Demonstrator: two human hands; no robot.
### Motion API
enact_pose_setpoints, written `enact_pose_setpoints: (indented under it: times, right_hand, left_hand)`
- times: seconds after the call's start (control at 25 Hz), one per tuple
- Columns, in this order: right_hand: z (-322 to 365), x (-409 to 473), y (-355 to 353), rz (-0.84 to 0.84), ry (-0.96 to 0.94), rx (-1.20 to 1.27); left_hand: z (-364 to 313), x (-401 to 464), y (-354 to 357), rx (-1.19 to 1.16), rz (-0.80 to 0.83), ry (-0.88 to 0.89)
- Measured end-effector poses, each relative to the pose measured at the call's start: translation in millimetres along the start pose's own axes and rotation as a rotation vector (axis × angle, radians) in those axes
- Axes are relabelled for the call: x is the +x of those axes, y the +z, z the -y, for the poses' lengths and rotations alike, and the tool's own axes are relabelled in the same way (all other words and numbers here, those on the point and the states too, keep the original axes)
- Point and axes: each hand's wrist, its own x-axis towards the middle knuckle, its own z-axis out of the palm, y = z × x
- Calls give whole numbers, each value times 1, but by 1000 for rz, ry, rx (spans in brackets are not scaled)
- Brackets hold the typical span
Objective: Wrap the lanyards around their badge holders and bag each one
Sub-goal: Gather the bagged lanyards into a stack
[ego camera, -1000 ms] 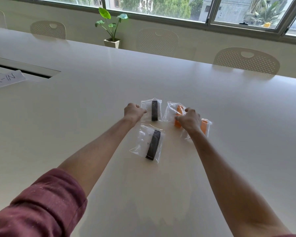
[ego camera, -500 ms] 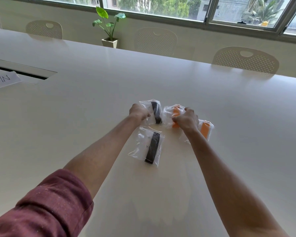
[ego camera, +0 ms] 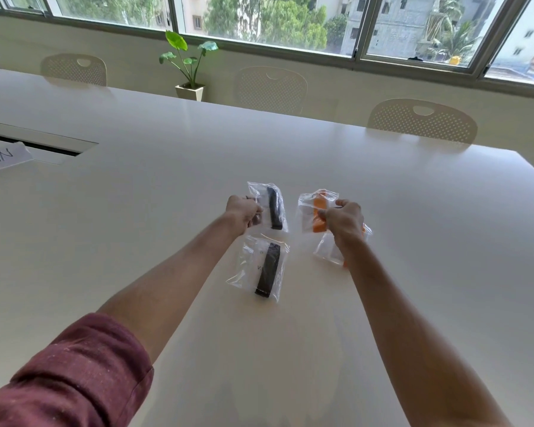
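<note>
Fingers (ego camera: 253, 211) of our left hand (ego camera: 242, 212) are curled, pinching the near edge of the bag with the black lanyard (ego camera: 270, 208); those of our right hand (ego camera: 344, 218) pinch the bag with the orange lanyard (ego camera: 313, 212) the same way. Both bags sit just beyond our knuckles, low over the desk (ego camera: 413, 241); whether they touch it we cannot tell. We judge them very light, the film slick and floppy, the wrapped bundle inside stiffer, so a pinch at a corner or the seal should serve better than a squeeze on the middle. Below our left fingers a second black bag (ego camera: 264, 268) lies flat; under our right wrist a second orange bag (ego camera: 330, 251) is half hidden. Far past our fingers stand chairs (ego camera: 423, 118) and a potted plant (ego camera: 190, 66).
</note>
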Motion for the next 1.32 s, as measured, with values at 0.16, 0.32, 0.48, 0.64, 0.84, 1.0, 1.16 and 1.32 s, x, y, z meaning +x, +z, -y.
enact_pose_setpoints:
  times: [0.16,0.32,0.48,0.64,0.84,1.0,1.16,1.32]
  right_hand:
    - [-6,-2,-24,-42,34,-2]
    - [-12,-7,-44,-67,58,20]
    - [-21,-17,-56,-72,71,86]
    - [-32,-31,-61,-96,106,135]
    - [-41,-44,-63,-153,124,124]
    - [-41,-48,-63,-183,130,76]
    - [-46,-48,-62,-152,128,6]
    - [-46,-41,-61,-89,132,-22]
  left_hand:
    - [-13,-14,-9,-109,34,34]
    - [-23,-36,-23,-151,89,57]
    - [-20,-59,-36,-115,143,54]
    - [-6,-80,-44,-73,204,15]
    - [14,-95,-47,23,215,-3]
    - [23,-97,-48,73,219,7]
    - [30,-90,-50,283,162,83]
    - [38,-82,-54,435,84,136]
